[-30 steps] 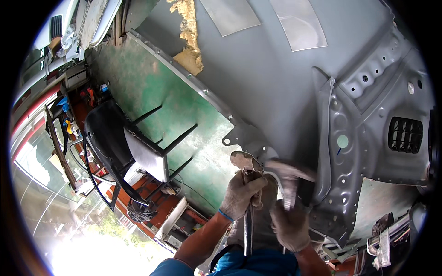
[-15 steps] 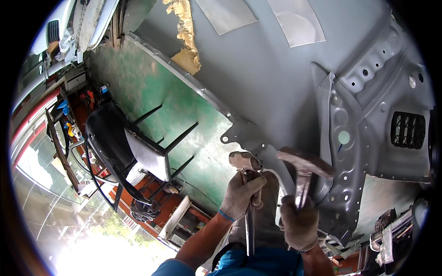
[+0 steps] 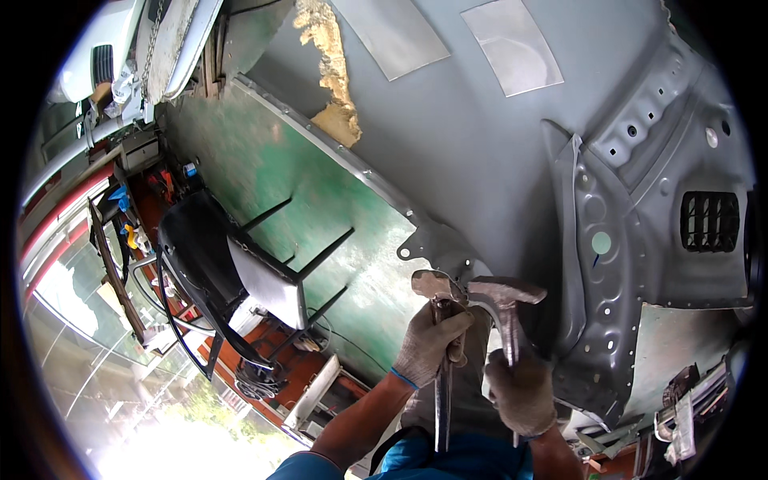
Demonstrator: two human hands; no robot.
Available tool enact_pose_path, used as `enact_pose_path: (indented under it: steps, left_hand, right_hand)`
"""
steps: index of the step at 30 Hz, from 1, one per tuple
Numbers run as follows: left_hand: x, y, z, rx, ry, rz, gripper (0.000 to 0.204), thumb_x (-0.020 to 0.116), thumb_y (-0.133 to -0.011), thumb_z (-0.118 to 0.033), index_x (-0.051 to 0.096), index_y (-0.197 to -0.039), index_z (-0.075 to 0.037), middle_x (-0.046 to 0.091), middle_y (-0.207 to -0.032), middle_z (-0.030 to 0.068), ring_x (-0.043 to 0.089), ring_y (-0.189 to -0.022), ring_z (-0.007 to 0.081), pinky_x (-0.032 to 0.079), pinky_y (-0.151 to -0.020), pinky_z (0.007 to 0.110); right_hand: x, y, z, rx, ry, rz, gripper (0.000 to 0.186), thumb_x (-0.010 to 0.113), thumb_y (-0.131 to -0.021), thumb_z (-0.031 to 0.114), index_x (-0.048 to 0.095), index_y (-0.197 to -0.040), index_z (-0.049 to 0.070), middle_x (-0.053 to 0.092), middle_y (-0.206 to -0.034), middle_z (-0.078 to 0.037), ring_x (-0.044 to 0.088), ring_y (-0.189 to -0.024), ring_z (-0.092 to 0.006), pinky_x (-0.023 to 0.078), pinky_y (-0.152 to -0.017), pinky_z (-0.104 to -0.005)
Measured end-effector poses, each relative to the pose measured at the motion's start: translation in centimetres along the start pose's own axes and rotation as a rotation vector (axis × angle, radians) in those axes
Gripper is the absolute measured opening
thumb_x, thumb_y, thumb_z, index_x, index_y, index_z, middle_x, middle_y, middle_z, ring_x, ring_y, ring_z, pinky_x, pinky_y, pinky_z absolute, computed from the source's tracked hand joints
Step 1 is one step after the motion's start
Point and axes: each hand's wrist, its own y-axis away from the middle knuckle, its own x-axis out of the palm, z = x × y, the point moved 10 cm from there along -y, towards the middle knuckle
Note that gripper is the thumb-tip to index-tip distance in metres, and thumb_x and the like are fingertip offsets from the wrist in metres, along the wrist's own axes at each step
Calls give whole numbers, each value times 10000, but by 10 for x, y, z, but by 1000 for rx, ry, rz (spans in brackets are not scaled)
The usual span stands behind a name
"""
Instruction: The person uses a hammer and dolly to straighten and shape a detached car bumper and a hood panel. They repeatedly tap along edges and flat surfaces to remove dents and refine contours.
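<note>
Grey-gloved, holding a metal tool (image 3: 433, 285) in left hand (image 3: 428, 340) and a hammer (image 3: 507, 290) in right hand (image 3: 522, 394), with fingers (image 3: 453, 326) closed round both handles (image 3: 442, 412), near a grey panel (image 3: 456, 152).

Wide head-worn fisheye faces down; grey panel (image 3: 472, 152) near below.

I can read no lettering, number or sign from here. Over at three o'clock, the grey sheet-metal panel (image 3: 594, 316) shows a round pale green spot (image 3: 601, 242) with a short blue stroke (image 3: 595, 259) toward its seven o'clock edge; neither reads as a letter or figure.
</note>
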Motion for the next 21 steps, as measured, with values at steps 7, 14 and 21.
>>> enact_pose_path:
  steps: [7,14,21]
  left_hand:
    - [-22,13,-9,9,-44,-111,147,671,-967,-120,594,-855,-66,539,-633,33,512,-464,146,466,-461,331]
    - [-85,69,-76,332,-248,-311,117,680,-990,-156,603,-940,-84,530,-652,12,510,-460,135,467,-426,324]
    - [-16,136,-196,633,-596,-176,207,685,-1012,-205,571,-1063,-40,536,-650,28,526,-472,146,463,-437,318]
  right_hand:
    - [-41,39,9,253,-247,-216,134,689,-932,126,639,-950,2,626,-625,-30,604,-537,-81,477,-509,-275]
    - [-28,88,-26,-49,-112,-78,301,759,-845,225,712,-998,-30,673,-663,-147,718,-639,-236,539,-601,-396]
    - [6,126,-31,-307,211,-223,307,750,-893,346,730,-998,58,677,-694,-161,701,-623,-363,539,-555,-447]
